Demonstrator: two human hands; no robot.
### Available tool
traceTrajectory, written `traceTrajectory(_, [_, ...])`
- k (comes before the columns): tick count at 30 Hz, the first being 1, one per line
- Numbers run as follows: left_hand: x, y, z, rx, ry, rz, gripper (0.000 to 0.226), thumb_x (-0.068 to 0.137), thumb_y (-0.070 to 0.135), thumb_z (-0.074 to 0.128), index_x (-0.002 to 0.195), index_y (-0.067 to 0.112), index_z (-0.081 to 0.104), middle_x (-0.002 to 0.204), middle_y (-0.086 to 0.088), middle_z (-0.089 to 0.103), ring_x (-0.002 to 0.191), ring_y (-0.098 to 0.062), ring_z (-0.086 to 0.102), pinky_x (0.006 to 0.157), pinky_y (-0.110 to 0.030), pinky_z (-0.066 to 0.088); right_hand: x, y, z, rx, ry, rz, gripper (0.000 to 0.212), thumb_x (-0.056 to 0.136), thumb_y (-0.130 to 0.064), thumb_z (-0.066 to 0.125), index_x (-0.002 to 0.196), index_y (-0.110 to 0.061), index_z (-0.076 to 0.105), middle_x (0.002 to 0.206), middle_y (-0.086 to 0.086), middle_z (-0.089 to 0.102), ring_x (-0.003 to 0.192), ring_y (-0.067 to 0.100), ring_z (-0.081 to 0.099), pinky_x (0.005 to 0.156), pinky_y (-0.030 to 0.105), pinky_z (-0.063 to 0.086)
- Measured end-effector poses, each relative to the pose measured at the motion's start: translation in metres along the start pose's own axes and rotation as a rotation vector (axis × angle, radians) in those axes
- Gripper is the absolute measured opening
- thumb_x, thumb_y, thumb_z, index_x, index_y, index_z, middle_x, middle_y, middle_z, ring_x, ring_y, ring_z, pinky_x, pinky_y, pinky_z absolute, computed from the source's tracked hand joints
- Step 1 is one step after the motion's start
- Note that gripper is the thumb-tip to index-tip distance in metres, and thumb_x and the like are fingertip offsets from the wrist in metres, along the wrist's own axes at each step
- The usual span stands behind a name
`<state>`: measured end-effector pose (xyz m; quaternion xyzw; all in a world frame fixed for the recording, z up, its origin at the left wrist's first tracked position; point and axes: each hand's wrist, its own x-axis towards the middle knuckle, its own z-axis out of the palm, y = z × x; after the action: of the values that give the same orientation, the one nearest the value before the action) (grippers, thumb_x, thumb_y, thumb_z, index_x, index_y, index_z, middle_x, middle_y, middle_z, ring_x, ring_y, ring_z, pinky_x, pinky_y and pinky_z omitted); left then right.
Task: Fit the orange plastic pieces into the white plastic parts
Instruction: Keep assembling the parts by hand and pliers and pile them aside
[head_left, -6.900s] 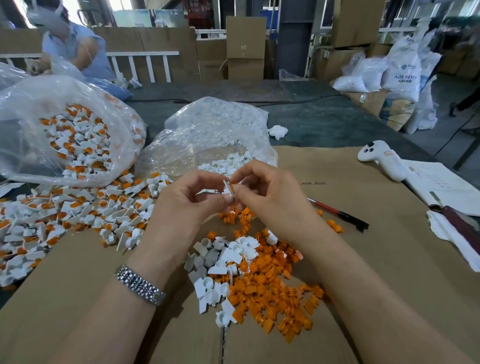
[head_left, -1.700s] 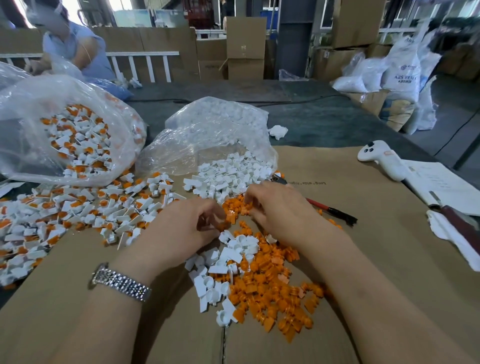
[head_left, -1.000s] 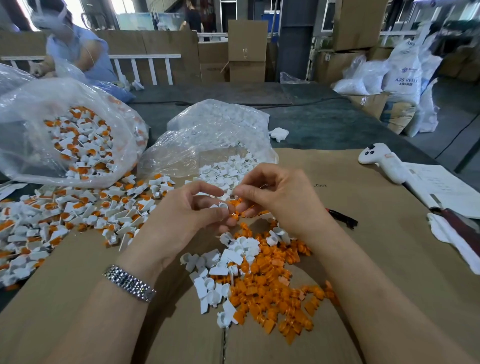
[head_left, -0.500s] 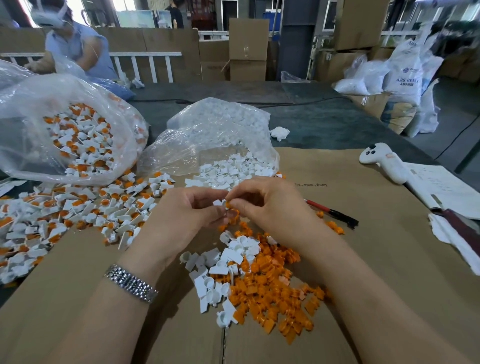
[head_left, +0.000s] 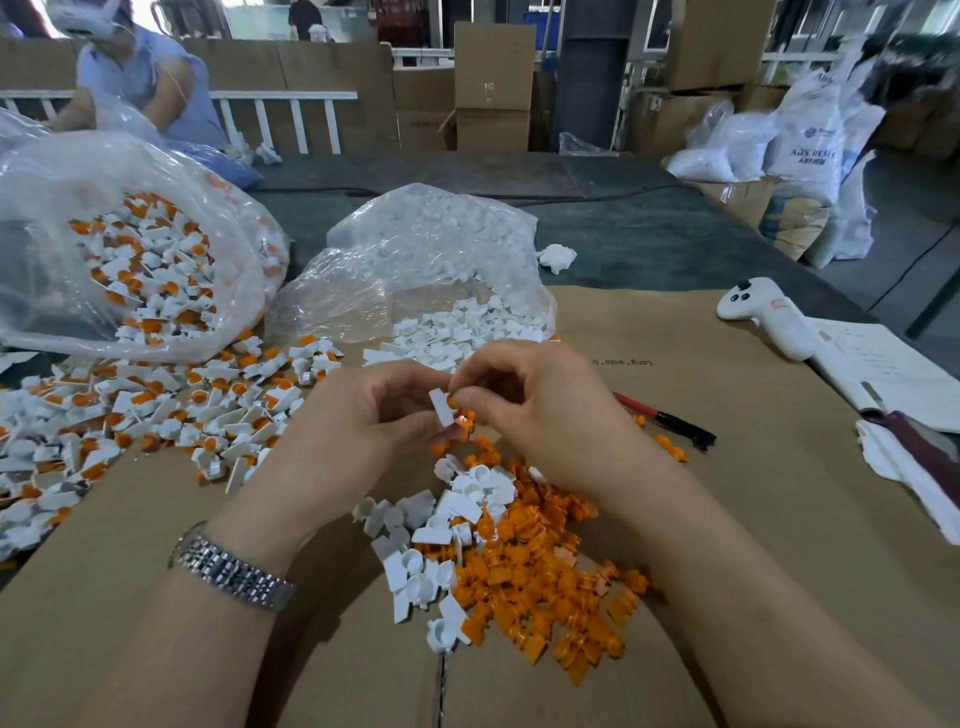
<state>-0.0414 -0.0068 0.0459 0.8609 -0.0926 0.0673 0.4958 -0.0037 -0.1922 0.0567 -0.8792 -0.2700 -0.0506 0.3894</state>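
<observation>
A: Status? Both hands are raised over the brown cardboard sheet (head_left: 675, 519).

B: Left hand (head_left: 358, 431) has thumb and fingers curled, pinching a small flat white plastic part (head_left: 441, 406). Right hand (head_left: 540, 410) pinches a small orange plastic piece (head_left: 453, 401) against it, fingertips tight together. Both sit above the loose pile of orange pieces (head_left: 535, 561) and white parts (head_left: 431, 540).

A: Risks?

B: My read: if the insert goes in skewed, it won't seat. The grip is tiny, so a slip drops it into the pile. Unfitted parts could also stray into the spread of assembled white-and-orange parts (head_left: 156, 410) at left, which lies near.

A: Blind spots?

B: The socket and most of the orange piece are hidden by fingertips. Can't tell whether it's seated or only touching.
</observation>
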Motion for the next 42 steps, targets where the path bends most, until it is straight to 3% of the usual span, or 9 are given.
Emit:
traceTrajectory(4, [0.000,-0.001,0.002,-0.073,0.012,0.001,0.017,0.090,0.009,0.073,0.102,0.022,0.071,0.083,0.007,0.079,0.078,-0.006,0.077,0.063,-0.008,0.052,-0.002,0.000,-0.008,0.045,-0.025,0.019,0.008,0.096,-0.023,0.068,0.099,-0.027,0.074,0.089,-0.013,0.068,0.082,0.002,0.064,0.076,0.022,0.055])
traceTrajectory(9, [0.000,-0.004,0.006,0.042,0.002,0.007,0.014,0.090,0.015,0.075,0.097,0.027,0.074,0.080,0.012,0.079,0.077,-0.003,0.075,0.070,-0.011,0.055,-0.002,-0.002,-0.004,-0.048,-0.015,-0.008,0.002,0.092,-0.023,0.071,0.093,-0.025,0.072,0.082,-0.012,0.066,0.073,0.002,0.061,0.068,0.017,0.050])
traceTrajectory(13, [0.000,-0.002,-0.001,-0.377,0.010,-0.007,0.017,0.083,0.015,0.074,0.099,0.016,0.079,0.091,-0.008,0.080,0.087,-0.023,0.079,0.076,-0.022,0.061,-0.004,-0.003,-0.013,0.330,0.004,0.000,0.006,0.093,-0.017,0.072,0.099,-0.016,0.071,0.083,0.001,0.073,0.075,0.012,0.072,0.076,0.026,0.060])
traceTrajectory(15, [0.000,-0.001,-0.004,-0.507,0.011,-0.010,0.020,0.082,0.014,0.074,0.101,0.016,0.080,0.094,-0.014,0.080,0.088,-0.026,0.078,0.076,-0.024,0.061,-0.006,-0.004,-0.022,0.457,-0.067,-0.040,0.018,0.092,-0.011,0.071,0.110,-0.015,0.071,0.089,0.004,0.074,0.081,0.012,0.074,0.079,0.020,0.057])
traceTrajectory(18, [0.000,0.000,-0.005,-0.554,-0.011,-0.011,0.022,0.083,0.014,0.073,0.103,0.018,0.080,0.096,-0.015,0.079,0.089,-0.026,0.078,0.076,-0.024,0.061,-0.008,-0.005,-0.026,0.408,-0.103,-0.081,0.026,0.092,-0.009,0.071,0.117,-0.016,0.071,0.095,0.003,0.074,0.089,0.009,0.073,0.082,0.015,0.054])
traceTrajectory(26, [-0.002,0.001,-0.003,-0.393,0.104,0.018,0.025,0.082,0.018,0.076,0.106,0.022,0.080,0.090,-0.004,0.080,0.082,-0.017,0.078,0.068,-0.018,0.058,-0.006,-0.004,-0.018,0.268,-0.011,-0.110,0.021,0.089,-0.014,0.075,0.109,-0.018,0.071,0.088,-0.004,0.071,0.085,0.012,0.071,0.081,0.032,0.060])
traceTrajectory(32, [-0.002,0.001,-0.009,-0.557,-0.009,-0.011,0.032,0.082,0.023,0.079,0.114,0.018,0.080,0.104,-0.015,0.078,0.099,-0.031,0.075,0.086,-0.030,0.060,-0.005,-0.001,-0.014,0.197,0.056,-0.145,0.021,0.090,-0.014,0.075,0.110,-0.020,0.070,0.088,-0.008,0.070,0.086,0.010,0.069,0.079,0.032,0.060])
traceTrajectory(36, [0.000,0.002,-0.005,-0.546,0.070,-0.046,0.032,0.076,0.035,0.083,0.106,0.023,0.082,0.098,-0.012,0.080,0.094,-0.030,0.077,0.080,-0.028,0.061,-0.005,-0.001,-0.009,0.114,0.071,-0.201,0.019,0.091,-0.013,0.073,0.109,-0.018,0.071,0.089,-0.007,0.068,0.086,0.010,0.067,0.079,0.032,0.058])
traceTrajectory(42, [0.003,-0.001,-0.003,-0.608,0.097,-0.110,0.026,0.066,0.028,0.087,0.083,0.011,0.079,0.092,-0.020,0.078,0.090,-0.034,0.077,0.078,-0.029,0.062,-0.003,-0.001,-0.005,0.048,0.094,-0.222,0.016,0.092,-0.011,0.072,0.107,-0.016,0.071,0.090,-0.004,0.067,0.084,0.011,0.065,0.078,0.034,0.056])
